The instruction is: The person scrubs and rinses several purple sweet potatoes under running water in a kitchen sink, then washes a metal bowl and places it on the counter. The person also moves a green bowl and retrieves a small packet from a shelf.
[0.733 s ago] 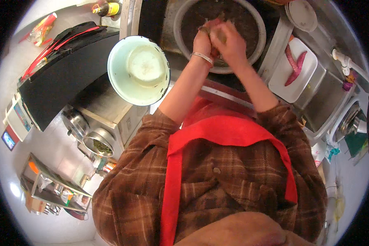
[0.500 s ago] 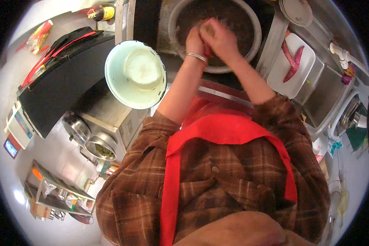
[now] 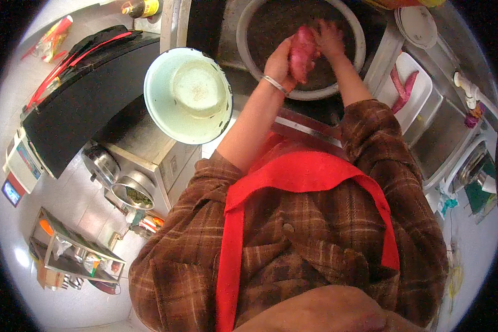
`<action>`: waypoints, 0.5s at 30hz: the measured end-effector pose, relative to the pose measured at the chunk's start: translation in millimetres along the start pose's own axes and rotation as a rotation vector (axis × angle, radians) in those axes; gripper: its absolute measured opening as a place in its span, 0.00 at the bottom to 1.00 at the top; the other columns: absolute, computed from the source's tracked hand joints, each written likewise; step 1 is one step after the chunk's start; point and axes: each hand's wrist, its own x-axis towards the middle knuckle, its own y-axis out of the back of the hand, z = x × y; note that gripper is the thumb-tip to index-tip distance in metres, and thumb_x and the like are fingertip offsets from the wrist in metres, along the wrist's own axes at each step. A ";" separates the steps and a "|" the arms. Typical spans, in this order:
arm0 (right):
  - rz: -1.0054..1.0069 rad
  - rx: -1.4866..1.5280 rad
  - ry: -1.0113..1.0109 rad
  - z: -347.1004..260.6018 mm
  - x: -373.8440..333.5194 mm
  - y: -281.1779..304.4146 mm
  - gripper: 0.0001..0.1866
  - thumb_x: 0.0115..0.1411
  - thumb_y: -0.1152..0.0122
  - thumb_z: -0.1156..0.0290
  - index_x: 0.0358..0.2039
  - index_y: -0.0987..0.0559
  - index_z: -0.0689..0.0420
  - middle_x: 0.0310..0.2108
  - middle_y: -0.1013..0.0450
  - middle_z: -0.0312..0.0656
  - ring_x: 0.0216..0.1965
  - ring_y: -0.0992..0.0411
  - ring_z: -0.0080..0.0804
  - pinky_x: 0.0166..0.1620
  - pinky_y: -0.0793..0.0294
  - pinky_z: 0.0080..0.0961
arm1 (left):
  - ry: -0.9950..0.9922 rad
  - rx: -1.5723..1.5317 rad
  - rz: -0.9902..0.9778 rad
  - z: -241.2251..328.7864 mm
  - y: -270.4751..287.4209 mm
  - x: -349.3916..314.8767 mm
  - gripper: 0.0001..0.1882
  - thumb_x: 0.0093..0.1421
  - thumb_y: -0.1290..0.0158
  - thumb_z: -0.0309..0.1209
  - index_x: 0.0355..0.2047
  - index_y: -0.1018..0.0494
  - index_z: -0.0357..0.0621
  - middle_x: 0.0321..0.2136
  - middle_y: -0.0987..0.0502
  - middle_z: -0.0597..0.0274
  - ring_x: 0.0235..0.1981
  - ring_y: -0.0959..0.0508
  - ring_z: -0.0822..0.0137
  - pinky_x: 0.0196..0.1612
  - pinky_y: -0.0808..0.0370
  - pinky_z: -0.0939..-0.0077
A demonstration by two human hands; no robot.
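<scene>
A red-skinned sweet potato (image 3: 302, 55) rests in my left hand (image 3: 280, 60), whose fingers wrap round it from the left side. It is held over a large round basin (image 3: 245, 54) with a pale rim and dark brownish contents. Just right of the sweet potato is my right hand (image 3: 332, 42), somewhat blurred, its fingers stretched out and spread over the basin. I cannot make out anything in it. A bracelet circles my left wrist.
Left of the basin stands a pale green enamel bowl (image 3: 218, 91) with a chipped dark rim. To the right, a white tray (image 3: 420, 83) holds slim reddish sweet potatoes (image 3: 405, 94), beside a metal sink (image 3: 442, 124). A black panel (image 3: 88, 105) stands at the left.
Half a second ago both hands were together over the basin, hiding what they held. Now they are apart, and the sweet potato shows in my left hand. The view has shifted slightly.
</scene>
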 end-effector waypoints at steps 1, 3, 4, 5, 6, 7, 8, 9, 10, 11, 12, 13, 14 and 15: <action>-0.108 -0.111 0.047 -7.6 -11.1 -5.8 0.21 0.51 0.54 0.54 0.44 0.35 0.47 0.44 0.37 0.47 0.46 0.38 0.42 0.46 0.39 0.46 | 0.044 -0.092 0.022 2.7 10.1 5.4 0.21 0.59 0.69 0.43 0.45 0.39 0.42 0.36 0.29 0.57 0.31 0.28 0.63 0.29 0.29 0.72; -0.332 -0.330 0.148 -35.0 -42.4 -9.9 0.23 0.50 0.53 0.54 0.46 0.35 0.48 0.44 0.37 0.50 0.46 0.37 0.43 0.47 0.39 0.43 | 0.100 -0.224 -0.078 1.9 34.0 12.9 0.23 0.58 0.67 0.46 0.45 0.39 0.42 0.37 0.30 0.54 0.35 0.29 0.60 0.32 0.30 0.71; -0.462 -0.153 0.175 -28.8 -41.6 -18.4 0.24 0.50 0.52 0.54 0.46 0.34 0.50 0.44 0.36 0.50 0.46 0.37 0.43 0.47 0.39 0.40 | 0.126 -0.290 -0.123 5.4 31.5 11.1 0.23 0.58 0.66 0.46 0.45 0.39 0.41 0.37 0.30 0.54 0.35 0.30 0.60 0.32 0.30 0.72; -0.580 0.024 0.191 -17.4 -33.3 -24.8 0.24 0.49 0.50 0.54 0.46 0.34 0.51 0.43 0.36 0.51 0.46 0.37 0.43 0.48 0.39 0.38 | 0.159 -0.349 -0.178 8.2 28.0 12.2 0.23 0.58 0.66 0.46 0.45 0.39 0.41 0.37 0.30 0.54 0.36 0.30 0.60 0.32 0.30 0.72; -0.693 0.204 0.207 -6.2 -28.1 -31.0 0.25 0.48 0.49 0.54 0.46 0.34 0.52 0.43 0.35 0.52 0.46 0.36 0.43 0.48 0.38 0.36 | 0.169 -0.371 -0.165 5.6 30.2 15.6 0.22 0.57 0.63 0.45 0.43 0.38 0.41 0.37 0.30 0.54 0.37 0.31 0.60 0.35 0.30 0.73; -0.584 0.319 0.059 -4.9 -27.2 -24.1 0.26 0.47 0.47 0.54 0.45 0.33 0.53 0.43 0.35 0.51 0.46 0.36 0.42 0.48 0.38 0.34 | 0.133 -0.346 -0.116 6.7 27.2 15.3 0.21 0.57 0.62 0.44 0.43 0.38 0.40 0.37 0.30 0.54 0.37 0.31 0.60 0.36 0.30 0.72; -0.477 0.431 -0.082 -7.1 -26.9 -8.2 0.26 0.46 0.46 0.55 0.45 0.32 0.53 0.43 0.35 0.50 0.46 0.36 0.42 0.47 0.38 0.32 | 0.093 -0.323 -0.064 7.1 22.8 12.2 0.21 0.57 0.62 0.44 0.42 0.37 0.40 0.37 0.30 0.54 0.37 0.31 0.60 0.36 0.30 0.72; -0.364 0.540 -0.224 -8.4 -25.3 4.6 0.27 0.45 0.45 0.55 0.44 0.32 0.54 0.43 0.34 0.50 0.46 0.36 0.41 0.47 0.37 0.31 | 0.053 -0.300 -0.013 6.9 20.0 10.2 0.20 0.57 0.61 0.43 0.42 0.37 0.40 0.37 0.30 0.54 0.37 0.30 0.60 0.37 0.30 0.71; -0.291 0.627 -0.302 -3.6 -20.8 12.4 0.25 0.43 0.42 0.56 0.40 0.29 0.56 0.42 0.33 0.47 0.44 0.34 0.39 0.46 0.37 0.30 | 0.014 -0.269 0.011 6.0 18.8 11.2 0.19 0.57 0.60 0.42 0.41 0.36 0.41 0.37 0.30 0.55 0.37 0.30 0.60 0.36 0.30 0.69; -0.234 0.686 -0.254 -13.5 -23.0 34.4 0.23 0.43 0.42 0.57 0.39 0.29 0.56 0.40 0.32 0.46 0.43 0.34 0.39 0.46 0.37 0.30 | -0.033 -0.237 0.043 6.2 22.3 13.7 0.17 0.57 0.60 0.41 0.40 0.36 0.43 0.36 0.30 0.57 0.37 0.30 0.60 0.36 0.30 0.66; -0.182 0.748 -0.199 -36.3 -34.9 70.2 0.22 0.43 0.41 0.57 0.37 0.28 0.57 0.39 0.32 0.44 0.42 0.34 0.39 0.45 0.36 0.29 | -0.087 -0.206 0.080 6.8 26.9 15.7 0.16 0.56 0.59 0.40 0.40 0.35 0.44 0.36 0.30 0.58 0.36 0.30 0.60 0.36 0.30 0.64; -0.128 0.806 -0.148 -56.7 -51.6 95.5 0.21 0.43 0.41 0.58 0.35 0.28 0.57 0.38 0.32 0.43 0.42 0.34 0.38 0.45 0.36 0.29 | -0.081 -0.199 0.079 6.7 31.9 20.7 0.15 0.56 0.60 0.39 0.40 0.35 0.45 0.36 0.30 0.58 0.35 0.29 0.61 0.35 0.30 0.65; -0.035 0.766 -0.015 -72.3 -67.7 104.4 0.19 0.43 0.41 0.59 0.34 0.28 0.56 0.36 0.32 0.42 0.40 0.34 0.38 0.44 0.36 0.28 | -0.065 -0.189 0.072 4.8 36.3 29.4 0.15 0.56 0.60 0.38 0.41 0.35 0.46 0.35 0.30 0.59 0.34 0.29 0.62 0.35 0.29 0.67; 0.055 0.728 0.116 -88.6 -81.6 110.6 0.17 0.42 0.41 0.61 0.32 0.27 0.54 0.34 0.33 0.40 0.39 0.34 0.37 0.43 0.35 0.28 | -0.050 -0.176 0.069 2.6 37.7 33.5 0.14 0.56 0.60 0.37 0.42 0.35 0.47 0.35 0.29 0.60 0.33 0.29 0.63 0.34 0.29 0.69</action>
